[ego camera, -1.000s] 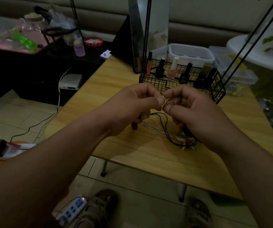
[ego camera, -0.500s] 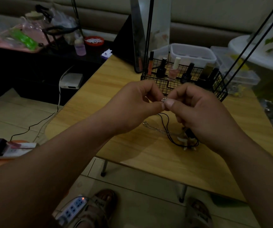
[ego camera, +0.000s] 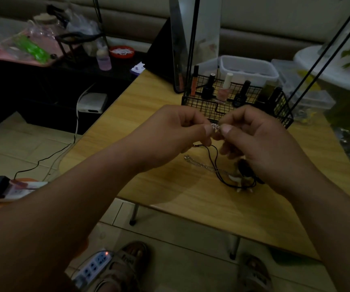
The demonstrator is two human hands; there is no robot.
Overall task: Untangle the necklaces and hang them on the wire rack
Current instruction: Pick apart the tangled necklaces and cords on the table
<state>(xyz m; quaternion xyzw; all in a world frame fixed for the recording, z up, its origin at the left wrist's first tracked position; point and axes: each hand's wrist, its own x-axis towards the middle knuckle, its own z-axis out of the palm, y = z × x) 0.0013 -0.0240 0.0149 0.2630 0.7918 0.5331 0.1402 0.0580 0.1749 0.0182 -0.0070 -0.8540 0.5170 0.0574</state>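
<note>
Wide view first: the wooden table [ego camera: 191, 199] spreads out below the fingers, and just beyond them stands the black wire rack [ego camera: 209, 106], nail polish bottles [ego camera: 224, 89] lined up in its basket and its tall rods running up out of shot. Nothing hangs on it that I can see.

Now the hands. Left hand [ego camera: 169, 140] and right hand [ego camera: 262, 144] are raised above the table, knuckle to knuckle, every finger curled in. The fingers [ego camera: 206, 130] of both hands pinch the same silver piece [ego camera: 215, 126] from either side, thumb tips almost touching. Whether it's a clasp or a snag of chain is too small to tell.

Below the fingers a black cord necklace [ego camera: 215, 157] loops across the table, one strand rising toward the left hand. A pale pendant [ego camera: 233, 178] lies under the right hand. A silver chain [ego camera: 199, 164] crosses the cord down there, so the tangle looks far from cleared.

Handling, as I judge it: all of this is light and limp. The cord should slide and take a tug, but the fine chain will kink or snap if yanked. Best to pinch right beside a crossing, work slack in with the fingertips, and lift by the clasp end when hanging.
</note>
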